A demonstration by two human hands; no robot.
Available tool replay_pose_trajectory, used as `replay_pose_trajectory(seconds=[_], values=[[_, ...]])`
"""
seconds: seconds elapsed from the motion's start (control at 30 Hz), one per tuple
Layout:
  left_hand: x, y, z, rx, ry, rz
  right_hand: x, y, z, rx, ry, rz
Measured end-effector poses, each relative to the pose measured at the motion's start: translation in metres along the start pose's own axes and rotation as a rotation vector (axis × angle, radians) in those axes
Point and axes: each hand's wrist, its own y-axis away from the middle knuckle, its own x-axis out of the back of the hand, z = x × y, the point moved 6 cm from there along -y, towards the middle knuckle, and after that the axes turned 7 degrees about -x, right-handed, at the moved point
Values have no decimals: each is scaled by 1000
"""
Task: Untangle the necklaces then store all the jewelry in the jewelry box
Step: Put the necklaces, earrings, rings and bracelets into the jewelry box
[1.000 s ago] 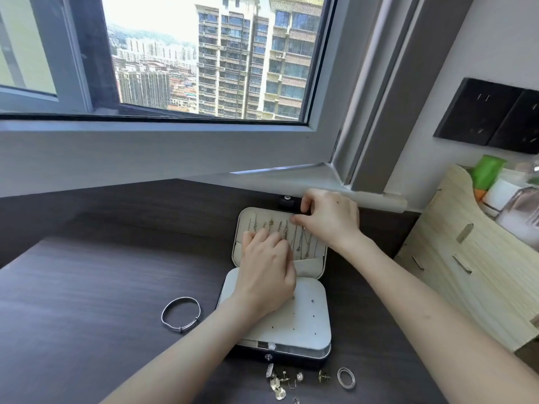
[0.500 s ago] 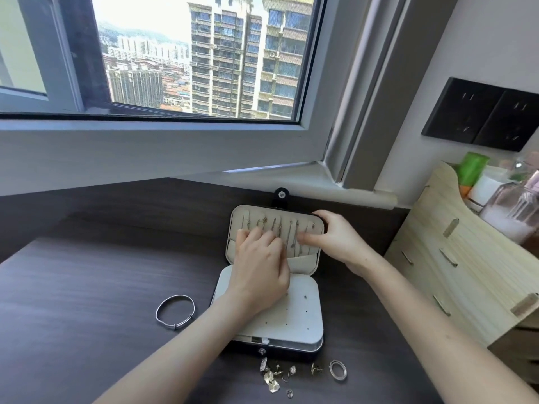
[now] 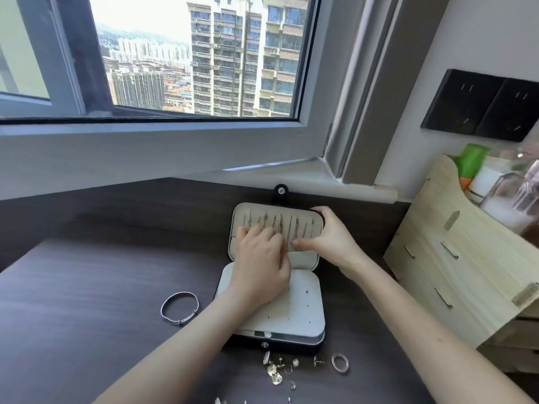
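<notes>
The jewelry box (image 3: 291, 319) lies open on the dark desk, its white perforated tray toward me and its beige lid (image 3: 304, 261) standing behind. Several thin necklaces (image 3: 295, 226) hang side by side inside the lid. My left hand (image 3: 261, 263) lies over the lid's lower left, fingertips resting on the chains. My right hand (image 3: 332, 243) grips the lid's right edge, thumb pointing left across the chains. A silver bangle (image 3: 179, 309) lies left of the box. Small earrings (image 3: 275, 371) and a clear ring (image 3: 340, 362) lie in front of it.
A light wooden drawer organiser (image 3: 466, 272) stands close on the right, with bottles (image 3: 513, 196) on top. Behind the box runs the window sill (image 3: 291, 173) and the window frame. Black wall sockets (image 3: 481, 104) sit on the right wall. Dark desk surface (image 3: 87, 287) stretches left.
My right hand has slid from the lid's top edge down to its right edge, thumb now across the chains. My left hand stays on the necklaces.
</notes>
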Motion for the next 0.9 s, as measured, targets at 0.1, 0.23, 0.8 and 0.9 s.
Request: replay_pose_trajectory(seconds=[0.1,0.23,0.8,0.9], values=[[-1,-1,-1,8,-17,-27,11,12,-5,75,213,165],[-6,-5,-4,32,-49,-98,29,66,-10,289,365,461],[102,61,-67,287,270,-332,-18,155,-1,969,925,364],[110,75,-75,237,170,-353,-4,151,-19,970,903,519]])
